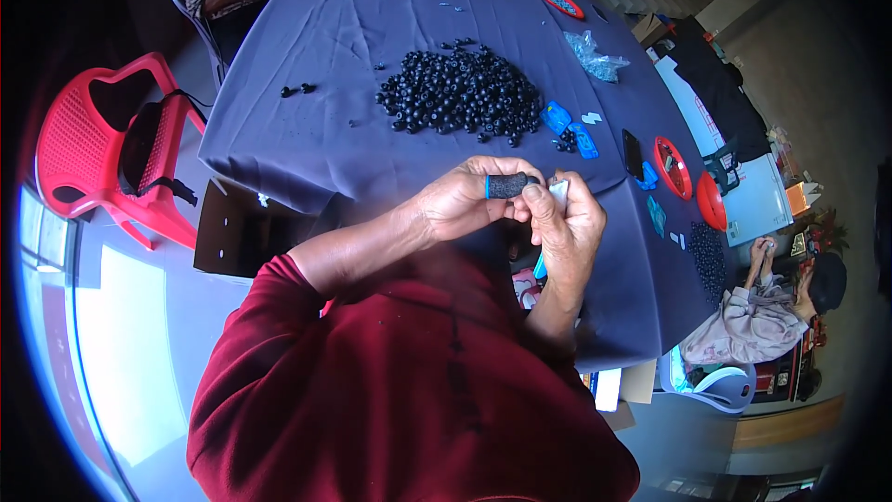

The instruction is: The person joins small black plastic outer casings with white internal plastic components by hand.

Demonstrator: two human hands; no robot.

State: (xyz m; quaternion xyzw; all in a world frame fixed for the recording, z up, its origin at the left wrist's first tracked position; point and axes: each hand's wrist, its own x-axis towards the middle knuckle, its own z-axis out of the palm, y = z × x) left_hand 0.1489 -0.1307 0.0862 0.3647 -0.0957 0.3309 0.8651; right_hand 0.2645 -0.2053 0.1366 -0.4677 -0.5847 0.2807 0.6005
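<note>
My left hand (465,197) and my right hand (569,228) meet just off the table's near edge. A black finger cot (506,187) with a blue rim covers a finger of the left hand. That hand pinches a small black round piece (532,180), mostly hidden by the fingers. Closed around a slim tool with a blue handle (541,265), the right hand keeps its thumb against the black piece; the tool's working end is hidden. Something white (558,191), perhaps a wrap, shows at the right fingers. Beyond both hands lies a heap of small black round pieces (460,91).
The table has a grey-purple cloth (307,144). To the right are blue plastic cases (569,128), a phone (633,153), a clear bag (595,58) and red trays (673,167). A red chair (111,144) stands left. Other people sit at the far left and right.
</note>
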